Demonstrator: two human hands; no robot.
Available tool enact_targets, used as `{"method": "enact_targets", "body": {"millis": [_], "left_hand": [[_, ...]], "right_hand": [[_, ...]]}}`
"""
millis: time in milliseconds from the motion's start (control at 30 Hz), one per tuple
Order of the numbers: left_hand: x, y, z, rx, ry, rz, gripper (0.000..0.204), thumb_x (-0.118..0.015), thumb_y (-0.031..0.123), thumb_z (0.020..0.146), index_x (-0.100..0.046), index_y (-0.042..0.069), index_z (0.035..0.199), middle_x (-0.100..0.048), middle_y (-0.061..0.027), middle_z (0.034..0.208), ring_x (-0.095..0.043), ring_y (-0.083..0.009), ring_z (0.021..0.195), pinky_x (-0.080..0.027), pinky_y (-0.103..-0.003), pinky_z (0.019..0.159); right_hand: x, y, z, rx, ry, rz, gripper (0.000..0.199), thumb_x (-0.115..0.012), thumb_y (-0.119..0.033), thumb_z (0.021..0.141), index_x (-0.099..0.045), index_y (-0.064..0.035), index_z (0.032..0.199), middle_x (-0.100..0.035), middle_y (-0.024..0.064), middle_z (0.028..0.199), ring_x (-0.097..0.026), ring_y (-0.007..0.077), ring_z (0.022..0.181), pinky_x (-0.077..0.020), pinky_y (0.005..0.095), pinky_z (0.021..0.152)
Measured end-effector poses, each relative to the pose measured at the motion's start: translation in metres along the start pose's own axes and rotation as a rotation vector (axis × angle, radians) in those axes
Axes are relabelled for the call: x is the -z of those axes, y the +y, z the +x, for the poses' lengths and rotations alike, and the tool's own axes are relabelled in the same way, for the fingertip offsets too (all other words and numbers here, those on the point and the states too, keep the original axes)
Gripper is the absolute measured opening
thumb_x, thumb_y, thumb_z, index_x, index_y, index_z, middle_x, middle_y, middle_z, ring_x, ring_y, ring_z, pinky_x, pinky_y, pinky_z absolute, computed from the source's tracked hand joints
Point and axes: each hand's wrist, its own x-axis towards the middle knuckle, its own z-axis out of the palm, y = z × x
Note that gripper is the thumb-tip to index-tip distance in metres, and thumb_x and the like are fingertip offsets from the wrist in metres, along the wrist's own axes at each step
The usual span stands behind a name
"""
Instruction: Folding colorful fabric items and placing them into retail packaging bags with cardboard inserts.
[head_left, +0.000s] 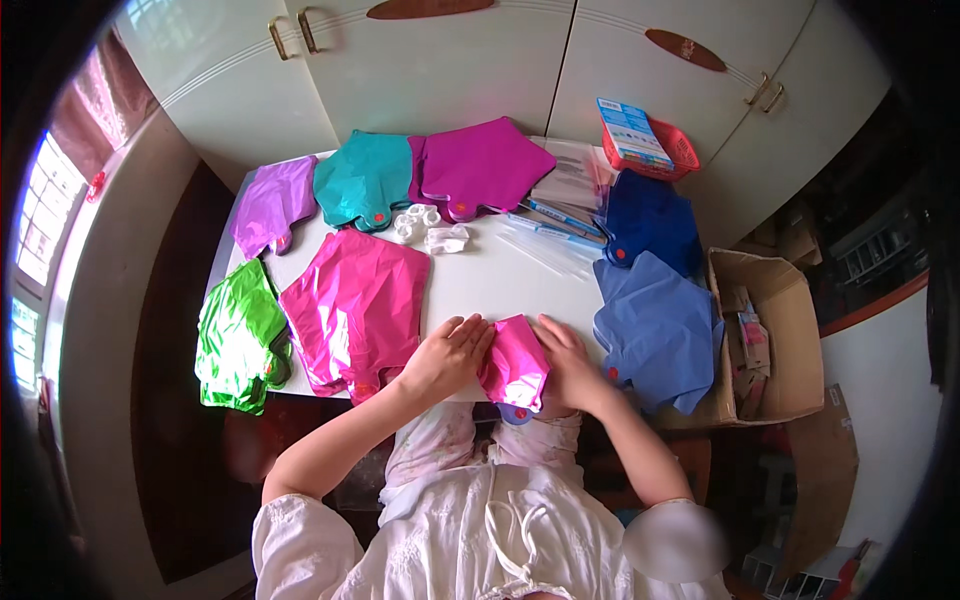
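Note:
A bright pink, shiny folded foil balloon (515,358) lies at the table's front edge, its lower tip with a round tab reaching over my lap. My left hand (456,352) lies flat along its left side, fingers stretched. On the other side my right hand (566,362) rests with fingers extended, touching its right edge. Left of my hands is a larger pink foil balloon (360,300), spread flat. A grey-blue foil balloon (655,330) lies right of my right hand.
Around the table (510,275) lie balloons in green (238,340), lilac (275,205), teal (362,175), magenta (488,168) and dark blue (652,220). White ribbon rolls (445,238), clear sticks (545,250) and a red basket (675,148) sit toward the back. An open cardboard box (790,340) stands right.

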Motion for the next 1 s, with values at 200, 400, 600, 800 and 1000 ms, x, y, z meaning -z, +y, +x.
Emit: {"method": "enact_targets", "body": {"millis": [200, 400, 600, 800, 1000], "left_hand": [[0.000, 0.003, -0.002, 0.012, -0.062, 0.034, 0.047, -0.047, 0.018, 0.083, -0.051, -0.002, 0.126, -0.056, -0.0125, 0.125, -0.047, -0.0219, 0.123, -0.033, -0.038, 0.105], [-0.002, 0.005, -0.004, 0.037, -0.065, -0.011, 0.047, -0.046, 0.018, 0.084, -0.050, -0.002, 0.127, -0.053, -0.0133, 0.129, -0.044, -0.0228, 0.126, -0.031, -0.039, 0.106], [0.001, -0.002, -0.007, 0.049, -0.075, -0.164, 0.054, -0.049, 0.023, 0.083, -0.047, -0.005, 0.128, -0.051, -0.0165, 0.130, -0.042, -0.0261, 0.128, -0.028, -0.043, 0.108], [0.017, 0.007, -0.013, 0.082, -0.104, -0.340, 0.075, -0.057, 0.042, 0.076, -0.043, -0.008, 0.130, -0.045, -0.0217, 0.134, -0.036, -0.0293, 0.133, -0.020, -0.047, 0.111], [0.009, 0.032, -0.026, 0.028, -0.001, -0.346, 0.067, -0.062, 0.035, 0.075, -0.047, -0.003, 0.128, -0.049, -0.0205, 0.131, -0.044, -0.0311, 0.126, -0.031, -0.047, 0.106]], "right_hand": [[0.049, -0.004, 0.031, 0.186, 0.070, 0.034, 0.045, -0.055, 0.003, 0.076, -0.058, -0.0083, 0.119, -0.052, 0.0119, 0.128, -0.046, 0.0269, 0.123, -0.0367, 0.0371, 0.104], [0.019, 0.022, 0.047, 0.579, -0.102, -0.143, 0.037, -0.045, -0.015, 0.086, -0.058, -0.0135, 0.121, -0.054, 0.0042, 0.130, -0.046, 0.0202, 0.126, -0.0360, 0.0368, 0.106], [0.007, 0.031, 0.043, 0.562, -0.104, -0.128, 0.042, -0.045, -0.014, 0.087, -0.053, -0.0131, 0.128, -0.050, 0.0044, 0.134, -0.044, 0.0177, 0.127, -0.0319, 0.0365, 0.109], [0.011, 0.029, 0.041, 0.528, -0.195, -0.126, 0.047, -0.042, -0.009, 0.087, -0.047, -0.0125, 0.133, -0.045, 0.0045, 0.139, -0.038, 0.0180, 0.132, -0.0268, 0.0398, 0.112], [0.016, 0.031, 0.040, 0.575, -0.307, -0.249, 0.061, -0.051, -0.027, 0.083, -0.037, -0.0103, 0.140, -0.035, 0.0072, 0.146, -0.029, 0.0240, 0.137, -0.0199, 0.0435, 0.113]]}}
